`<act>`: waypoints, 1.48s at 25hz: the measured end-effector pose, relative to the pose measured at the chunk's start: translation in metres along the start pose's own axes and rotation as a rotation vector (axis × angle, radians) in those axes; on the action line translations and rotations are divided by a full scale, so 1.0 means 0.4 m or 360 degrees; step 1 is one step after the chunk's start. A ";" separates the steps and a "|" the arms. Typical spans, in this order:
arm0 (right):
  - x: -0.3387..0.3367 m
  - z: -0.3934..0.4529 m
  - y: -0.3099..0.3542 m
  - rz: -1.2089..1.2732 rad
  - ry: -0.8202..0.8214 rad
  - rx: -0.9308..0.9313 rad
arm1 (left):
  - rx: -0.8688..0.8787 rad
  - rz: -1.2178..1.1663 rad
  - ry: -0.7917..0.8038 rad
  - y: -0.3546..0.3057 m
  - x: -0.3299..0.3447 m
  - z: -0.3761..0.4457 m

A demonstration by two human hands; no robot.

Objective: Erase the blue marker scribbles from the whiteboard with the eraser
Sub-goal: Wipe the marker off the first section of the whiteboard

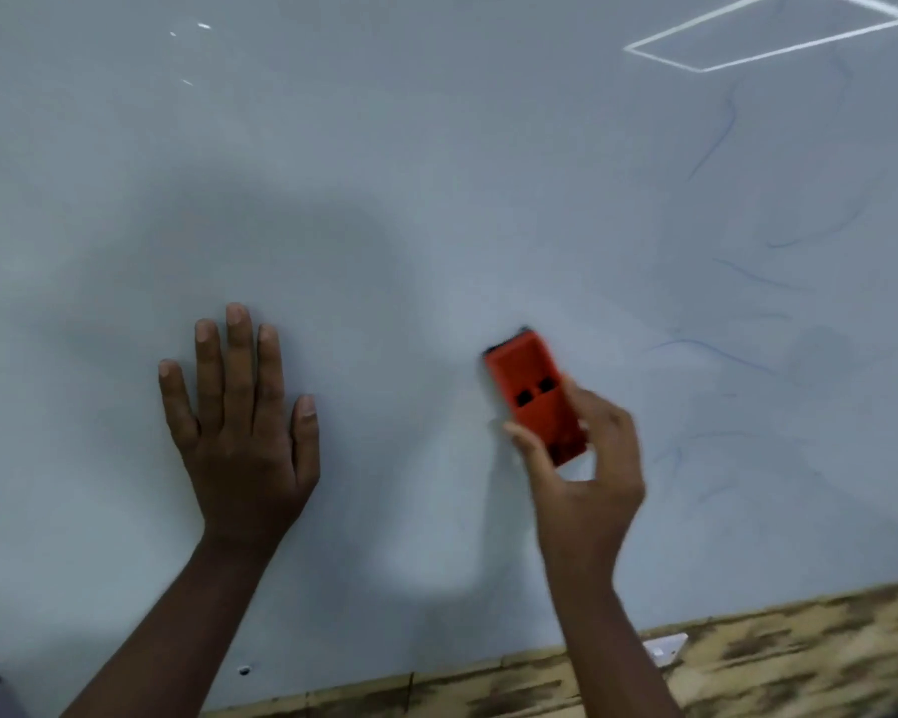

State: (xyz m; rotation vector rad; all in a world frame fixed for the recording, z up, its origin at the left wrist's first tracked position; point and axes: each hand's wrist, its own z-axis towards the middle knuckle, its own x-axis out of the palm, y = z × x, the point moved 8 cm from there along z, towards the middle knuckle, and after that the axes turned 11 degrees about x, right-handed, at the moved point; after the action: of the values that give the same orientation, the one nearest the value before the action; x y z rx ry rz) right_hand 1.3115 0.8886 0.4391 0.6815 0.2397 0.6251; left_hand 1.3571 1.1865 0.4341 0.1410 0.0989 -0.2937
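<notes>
Nearest the camera are the person's two forearms, reaching up from the bottom edge onto the whiteboard (384,173), which fills almost the whole view and is by far the largest thing here. Below its lower edge runs a mottled brown-and-cream surface (799,655); whether it is floor or something else cannot be told. A small white rectangular object (667,646) lies there just under the board's edge, too blurred to name.

The left hand (242,417) lies flat on the board, fingers straight and slightly spread, holding nothing; it looks to be bracing. The right hand (587,474) grips the eraser (535,396), thumb on one long side and fingers curled round the other. The eraser is orange-red with two dark squares on its back, its dark pad face turned to the board, and it sits right of centre. It appears to be pressed on the surface, though motion blur makes the contact uncertain.

As for progress, the left and middle of the board show no blue. What is left is on the right: thin, faint blue scribbles (716,352), several curved strokes running from near the top right corner down past the eraser's height. The nearest stroke lies just right of the eraser. The job seems well along, with the right part yet to be wiped.

No containers are in view.
</notes>
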 end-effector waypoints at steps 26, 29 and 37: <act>-0.072 -0.402 -0.406 0.0355 -0.0282 0.1718 | -0.0015 -0.0052 0.0142 -0.058 0.047 -0.201; -0.040 -0.436 -0.420 0.0514 -0.0217 0.1958 | 0.0002 -0.0040 0.0138 -0.064 0.050 -0.211; 0.044 -0.330 -0.298 0.0721 -0.0005 0.1761 | 0.0012 -0.0041 0.0173 -0.076 0.056 -0.243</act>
State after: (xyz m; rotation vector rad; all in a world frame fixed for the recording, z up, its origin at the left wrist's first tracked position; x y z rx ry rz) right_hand 1.3271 0.8950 0.2611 1.8352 0.4371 0.9130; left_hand 1.3620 1.1663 0.3318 0.1636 0.2074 -0.3124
